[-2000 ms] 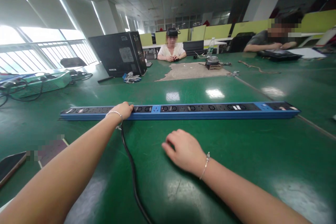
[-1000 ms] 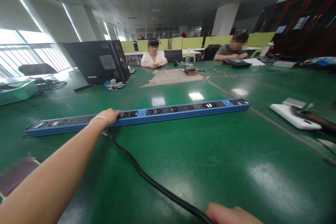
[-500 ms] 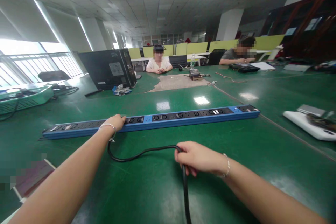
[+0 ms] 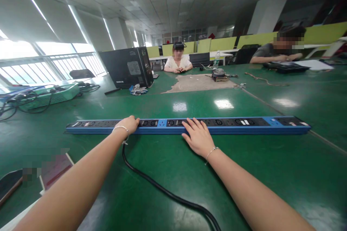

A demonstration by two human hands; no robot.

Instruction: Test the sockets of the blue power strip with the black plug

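A long blue power strip [image 4: 255, 130] with black sockets lies across the green table. My left hand [image 4: 129, 124] is closed on it, left of its middle, the fingers over the top. My right hand [image 4: 199, 137] rests on the strip right of the middle, fingers spread over the sockets and holding nothing. From under my left wrist a thick black cable [image 4: 168, 192] curves over the table toward the bottom edge, touched by neither hand.
Behind the strip stand a black computer case [image 4: 127, 68], gloves [image 4: 138, 90] and a green basket [image 4: 58, 95] of cables. A round metal device [image 4: 219, 74] sits farther back. Two people sit across the table. A maroon item [image 4: 58, 169] lies at the near left.
My right hand has let go of the black cable and moved up onto the strip, its fingers now spread. The cable has dropped onto the table. The view has turned left.
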